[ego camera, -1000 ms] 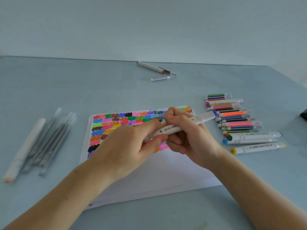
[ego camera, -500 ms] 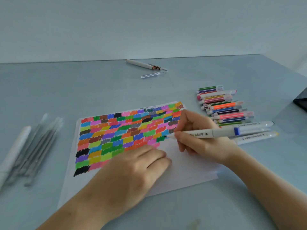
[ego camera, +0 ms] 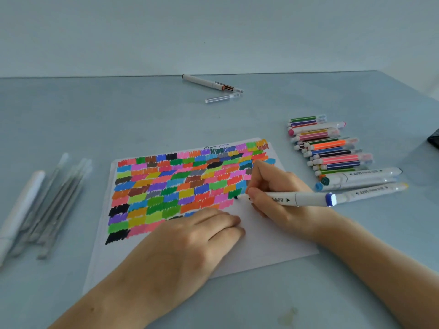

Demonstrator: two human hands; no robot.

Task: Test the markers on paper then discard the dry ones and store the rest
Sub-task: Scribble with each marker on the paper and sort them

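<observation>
Pale blue-grey table (ego camera: 71,119) against a plain wall, seen from above and behind the hands

Right hand (ego camera: 278,200): fingers curled round a white marker (ego camera: 306,199), pen-style grip. Tip touches the paper (ego camera: 266,243) at the right edge of the swatch block, a small dark mark under it. Long axis runs nearly level, tip toward the left, blue-capped end out to the right

Left hand (ego camera: 190,236): flat, fingers straight and together, pressing the sheet down just left of the tip. It holds nothing

Key relation: bare paper lies below and right of the tip, so the stroke likely needs to travel that way; left hand sits close alongside

Outward, right: row of capped markers (ego camera: 332,148), near the writing hand. Left: bundle of grey pens (ego camera: 52,205) and a white one, well apart. Far side: a lone pen (ego camera: 209,83) with a clear cap (ego camera: 221,98) beside it

Which pile is which, cannot tell
</observation>
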